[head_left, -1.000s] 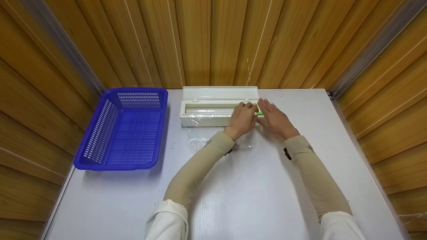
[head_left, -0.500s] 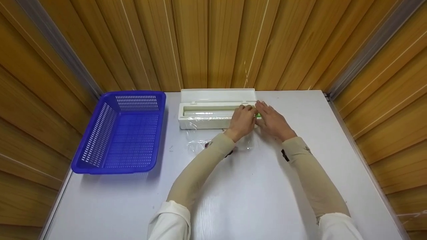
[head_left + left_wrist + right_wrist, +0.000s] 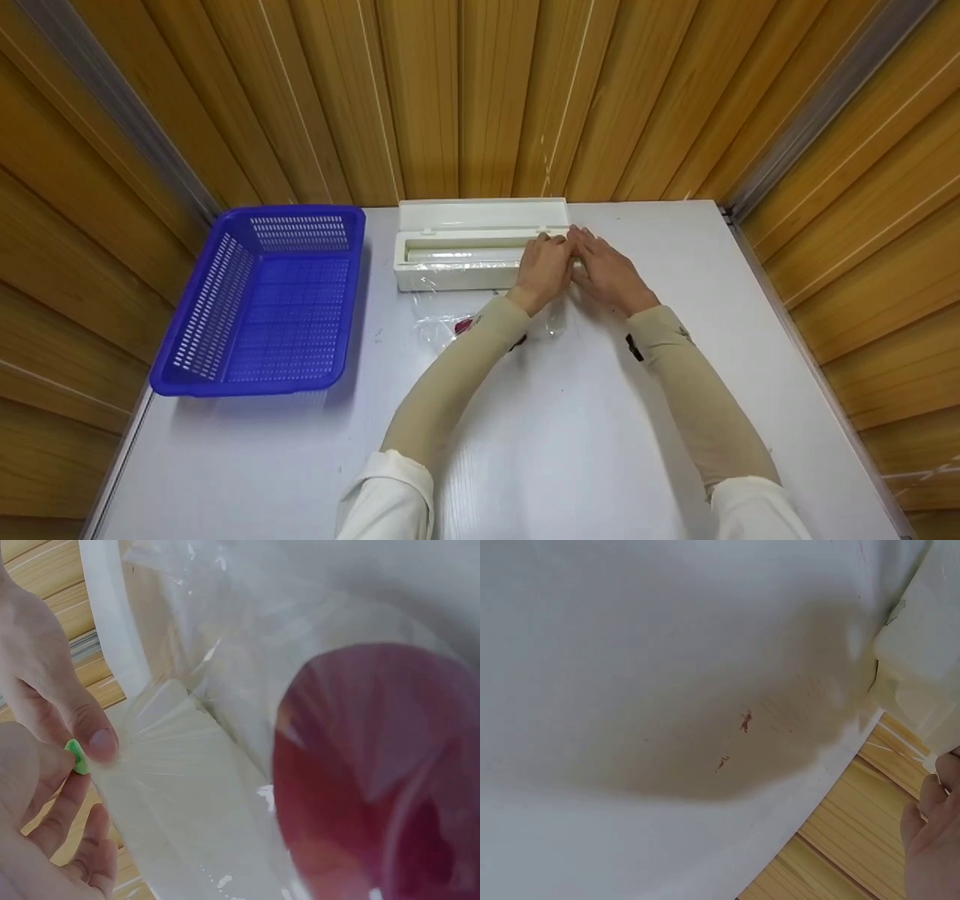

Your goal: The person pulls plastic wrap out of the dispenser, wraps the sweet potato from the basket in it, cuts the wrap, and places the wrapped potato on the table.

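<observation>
Left hand (image 3: 541, 271): finger and thumb pinch the green tab (image 3: 77, 757).
Right hand (image 3: 610, 274): straight fingers, thumb on the clear film (image 3: 180, 720).
White box (image 3: 457, 281): far on the table (image 3: 570, 435), long way left to right.
Green tab: by the white box's right end, left hand nearer.

A white tabletop (image 3: 577, 675) fills most of the view, with a broad, soft shadow across it and small reddish marks (image 3: 746, 721) inside that shadow. To the scene's left stands the end of an off-white box (image 3: 925, 645). The right hand (image 3: 937, 836), partly out of frame, has its fingers at the box. Wood-grain panels (image 3: 851, 829) line the tabletop's far edge
</observation>
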A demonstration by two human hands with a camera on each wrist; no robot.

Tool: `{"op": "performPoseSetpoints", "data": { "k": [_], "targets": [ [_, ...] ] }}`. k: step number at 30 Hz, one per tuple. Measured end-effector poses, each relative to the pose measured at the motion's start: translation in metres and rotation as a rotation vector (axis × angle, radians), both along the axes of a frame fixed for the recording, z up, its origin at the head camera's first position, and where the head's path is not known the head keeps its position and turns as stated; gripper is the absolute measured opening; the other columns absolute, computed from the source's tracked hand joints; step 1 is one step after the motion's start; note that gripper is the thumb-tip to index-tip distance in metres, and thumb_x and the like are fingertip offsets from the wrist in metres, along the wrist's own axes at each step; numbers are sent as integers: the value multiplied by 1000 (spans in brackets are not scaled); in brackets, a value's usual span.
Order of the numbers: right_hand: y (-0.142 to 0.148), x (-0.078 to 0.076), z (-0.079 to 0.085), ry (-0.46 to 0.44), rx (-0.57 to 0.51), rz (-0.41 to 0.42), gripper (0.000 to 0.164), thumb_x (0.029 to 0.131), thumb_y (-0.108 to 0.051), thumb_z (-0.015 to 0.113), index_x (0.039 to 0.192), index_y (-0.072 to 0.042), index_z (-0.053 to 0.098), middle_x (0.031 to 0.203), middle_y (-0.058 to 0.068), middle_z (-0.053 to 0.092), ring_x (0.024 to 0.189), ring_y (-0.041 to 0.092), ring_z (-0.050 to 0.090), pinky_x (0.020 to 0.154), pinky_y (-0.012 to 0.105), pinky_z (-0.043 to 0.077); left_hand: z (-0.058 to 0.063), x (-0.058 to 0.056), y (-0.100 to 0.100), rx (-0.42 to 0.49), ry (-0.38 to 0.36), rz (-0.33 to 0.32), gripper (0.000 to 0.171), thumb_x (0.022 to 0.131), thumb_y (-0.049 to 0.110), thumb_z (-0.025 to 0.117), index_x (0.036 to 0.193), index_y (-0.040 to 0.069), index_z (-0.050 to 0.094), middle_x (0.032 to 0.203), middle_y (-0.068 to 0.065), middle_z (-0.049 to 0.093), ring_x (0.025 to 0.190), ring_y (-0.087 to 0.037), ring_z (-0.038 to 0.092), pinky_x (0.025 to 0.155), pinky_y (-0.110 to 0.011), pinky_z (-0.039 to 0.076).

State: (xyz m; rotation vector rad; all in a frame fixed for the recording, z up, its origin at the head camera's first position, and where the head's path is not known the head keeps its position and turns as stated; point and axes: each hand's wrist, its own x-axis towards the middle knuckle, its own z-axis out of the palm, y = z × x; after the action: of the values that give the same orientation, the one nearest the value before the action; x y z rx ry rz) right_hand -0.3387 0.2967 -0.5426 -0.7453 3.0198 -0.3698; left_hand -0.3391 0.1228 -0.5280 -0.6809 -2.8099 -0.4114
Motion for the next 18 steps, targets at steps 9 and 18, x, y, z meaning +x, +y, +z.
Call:
{"op": "performPoseSetpoints", "data": {
  "k": [9, 18],
  "targets": [
    [-1, 1, 2, -22, 2, -15, 72, 114, -37, 46, 170, -3, 17, 178, 15, 18, 166, 34, 17, 134, 52, 16, -4, 0, -1, 3, 23, -7, 21, 110, 22, 59, 119, 17, 77, 117, 2, 79, 108, -21, 71, 92, -37, 57],
    [-2, 0, 0, 2, 19, -21, 77, 112, -42, 51, 170, -2, 18, 178, 17, 19, 165, 35, 20, 133, 51, 18, -4, 1, -5, -35, 62, -21, 18, 109, 25, 62, 114, 19, 79, 114, 4, 79, 106, -20, 69, 89, -36, 55]
  ]
}}
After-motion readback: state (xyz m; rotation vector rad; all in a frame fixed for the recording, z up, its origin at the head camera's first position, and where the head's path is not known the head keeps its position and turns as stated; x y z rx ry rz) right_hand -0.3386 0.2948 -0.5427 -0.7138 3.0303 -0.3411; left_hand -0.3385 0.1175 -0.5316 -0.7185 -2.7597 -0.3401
